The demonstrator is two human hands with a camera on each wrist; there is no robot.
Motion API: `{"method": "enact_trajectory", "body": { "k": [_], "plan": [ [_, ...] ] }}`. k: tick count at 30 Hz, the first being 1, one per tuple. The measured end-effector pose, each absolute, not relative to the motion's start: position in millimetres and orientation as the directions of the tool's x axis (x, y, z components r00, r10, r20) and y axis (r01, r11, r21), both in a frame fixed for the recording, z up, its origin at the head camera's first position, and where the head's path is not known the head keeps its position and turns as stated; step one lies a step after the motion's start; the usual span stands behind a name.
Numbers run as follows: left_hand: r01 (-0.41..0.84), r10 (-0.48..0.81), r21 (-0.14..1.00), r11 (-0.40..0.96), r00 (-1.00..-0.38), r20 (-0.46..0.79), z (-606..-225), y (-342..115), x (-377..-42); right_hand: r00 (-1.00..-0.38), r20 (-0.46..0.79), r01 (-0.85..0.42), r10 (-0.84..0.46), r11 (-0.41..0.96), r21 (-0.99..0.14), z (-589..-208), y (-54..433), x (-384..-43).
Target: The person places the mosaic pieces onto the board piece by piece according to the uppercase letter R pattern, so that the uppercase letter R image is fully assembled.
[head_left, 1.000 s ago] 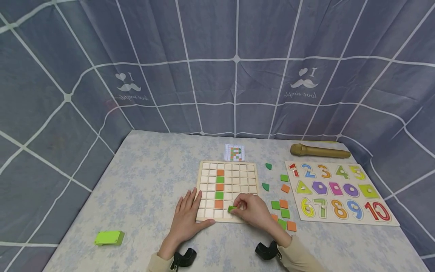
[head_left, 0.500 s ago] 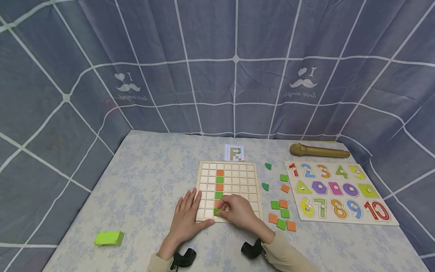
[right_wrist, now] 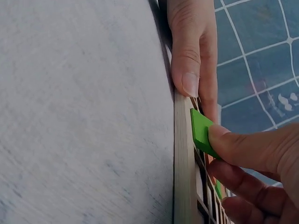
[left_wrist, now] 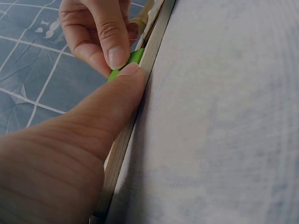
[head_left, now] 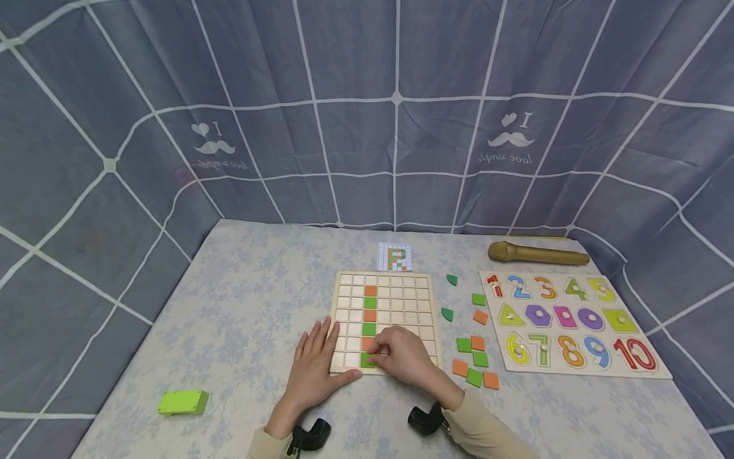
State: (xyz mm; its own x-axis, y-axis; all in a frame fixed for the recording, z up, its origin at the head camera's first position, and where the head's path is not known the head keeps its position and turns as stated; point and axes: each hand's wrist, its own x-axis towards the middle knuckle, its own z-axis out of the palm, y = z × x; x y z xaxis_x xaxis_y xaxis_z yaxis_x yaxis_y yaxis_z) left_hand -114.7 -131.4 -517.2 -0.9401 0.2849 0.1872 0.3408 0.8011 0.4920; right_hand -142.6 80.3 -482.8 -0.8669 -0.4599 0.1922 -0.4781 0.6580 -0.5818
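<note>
A square wooden grid board (head_left: pixel 408 306) lies before me. One of its columns carries alternating orange and green square tiles. At the bottom cell of that column, my right hand (head_left: pixel 404 357) pinches a green square tile (right_wrist: pixel 202 130) between thumb and finger. In the right wrist view the tile is tilted against the board's near rim. My left hand (head_left: pixel 314 366) rests with fingers spread on the board's left edge, its thumb (left_wrist: pixel 119 98) along the near rim. Just above the board lies a small pattern card (head_left: pixel 394 257) showing a coloured letter-like figure.
Right of the board are several loose green and orange tiles (head_left: pixel 478 343) and two dark green quarter-round pieces (head_left: pixel 447 315). Further right lies a number and shape puzzle (head_left: pixel 550 371), with a gold microphone (head_left: pixel 539 254) behind it. A lime green block (head_left: pixel 182 403) sits at the left.
My right hand has moved left across the board, bringing the green tile to the bottom of the coloured column, where the tile has since lowered. The left hand has stayed in place.
</note>
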Motion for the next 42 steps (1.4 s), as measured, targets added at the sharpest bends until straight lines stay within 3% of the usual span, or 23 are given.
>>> {"method": "enact_trajectory", "body": {
  "k": [10,28,42],
  "plan": [
    [0.352,0.289,0.492,0.796,-0.936,0.203,-517,-132,-115,-0.831,0.237,-0.546,-0.503,0.660,-0.516,-482,83,-143],
    [0.352,0.291,0.491,0.797,-0.936,0.199,-515,-132,-115,-0.781,0.142,-0.562,-0.609,0.585,-0.585,-479,97,-147],
    [0.341,0.283,0.505,0.793,-0.940,0.190,-517,-131,-114,-0.878,0.294,-0.478,-0.378,0.648,-0.593,-466,141,-166]
  ]
}}
